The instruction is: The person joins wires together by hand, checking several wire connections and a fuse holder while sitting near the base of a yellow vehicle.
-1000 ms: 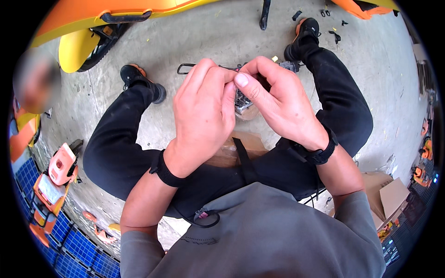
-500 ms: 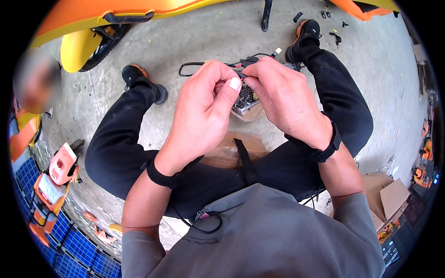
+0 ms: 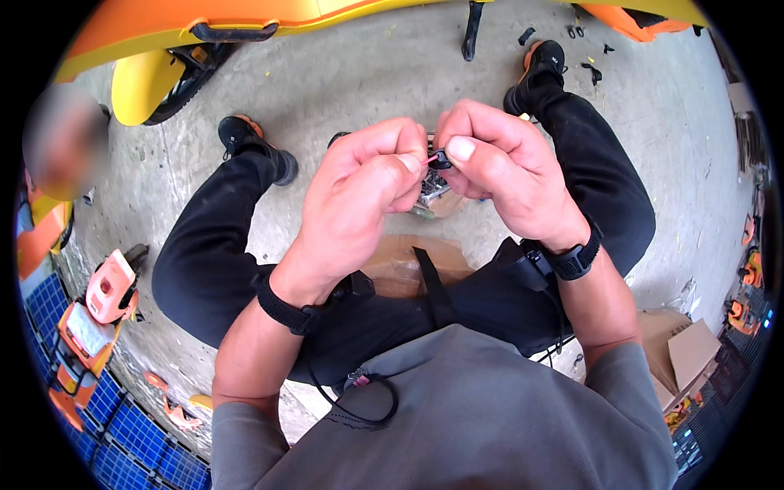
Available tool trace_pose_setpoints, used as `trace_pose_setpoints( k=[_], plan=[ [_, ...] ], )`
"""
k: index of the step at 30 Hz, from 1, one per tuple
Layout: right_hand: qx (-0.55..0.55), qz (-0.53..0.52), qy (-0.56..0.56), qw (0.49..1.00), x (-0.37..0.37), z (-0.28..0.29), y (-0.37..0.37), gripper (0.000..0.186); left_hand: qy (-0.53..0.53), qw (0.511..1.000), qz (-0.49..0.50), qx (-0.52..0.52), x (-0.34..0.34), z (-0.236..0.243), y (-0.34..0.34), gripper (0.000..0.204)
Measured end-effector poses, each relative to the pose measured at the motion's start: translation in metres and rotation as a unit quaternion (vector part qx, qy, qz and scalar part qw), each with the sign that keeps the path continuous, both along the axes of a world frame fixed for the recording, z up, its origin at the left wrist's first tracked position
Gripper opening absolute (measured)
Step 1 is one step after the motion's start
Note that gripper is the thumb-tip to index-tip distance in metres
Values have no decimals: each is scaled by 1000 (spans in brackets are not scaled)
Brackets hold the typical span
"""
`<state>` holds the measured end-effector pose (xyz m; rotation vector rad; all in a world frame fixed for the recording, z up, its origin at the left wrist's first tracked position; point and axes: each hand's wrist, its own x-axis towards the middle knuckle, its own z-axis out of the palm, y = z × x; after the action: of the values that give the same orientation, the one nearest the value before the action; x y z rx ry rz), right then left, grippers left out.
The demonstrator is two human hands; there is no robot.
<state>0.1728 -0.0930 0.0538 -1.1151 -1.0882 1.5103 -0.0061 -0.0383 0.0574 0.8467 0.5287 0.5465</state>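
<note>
My left hand [image 3: 355, 192] is closed in a pinch on a thin pinkish-red wire [image 3: 428, 161]. The wire runs across a narrow gap to a small black connector-like piece [image 3: 441, 159]. Thumb and fingers of my right hand [image 3: 518, 171] are pinched round that piece, so most of it is hidden. Below the gap between my hands, a container of small dark metal parts [image 3: 433, 192] is partly covered. Each wrist wears a black strap.
Between my legs lies brown cardboard [image 3: 392, 265]. An orange and yellow vehicle body [image 3: 163, 41] spans the far side, above a black stand leg [image 3: 471, 33]. An opened cardboard box [image 3: 694, 351] stands at right, blue crates [image 3: 135, 429] at lower left. Someone [image 3: 61, 147] is at far left.
Both hands have rolled over and drawn slightly apart, baring the red wire and the black piece. The black cable loop seen behind them is now mostly hidden.
</note>
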Motion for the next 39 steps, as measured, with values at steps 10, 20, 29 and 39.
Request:
trace_pose_setpoints(
  k=[10,20,29,39],
  plan=[
    [-48,-30,216,975,0,19,11,18,-103,992,31,-59,10,21,13,19],
    [111,-76,-68,989,-3,37,7,26,-72,997,39,-17,24,23,11,20],
    [64,-58,135,987,-1,33,8,22,-119,991,40,-35,24,27,12,25],
    [17,-66,260,963,4,34,14,20,-143,987,61,-38,27,44,17,24]
  ],
)
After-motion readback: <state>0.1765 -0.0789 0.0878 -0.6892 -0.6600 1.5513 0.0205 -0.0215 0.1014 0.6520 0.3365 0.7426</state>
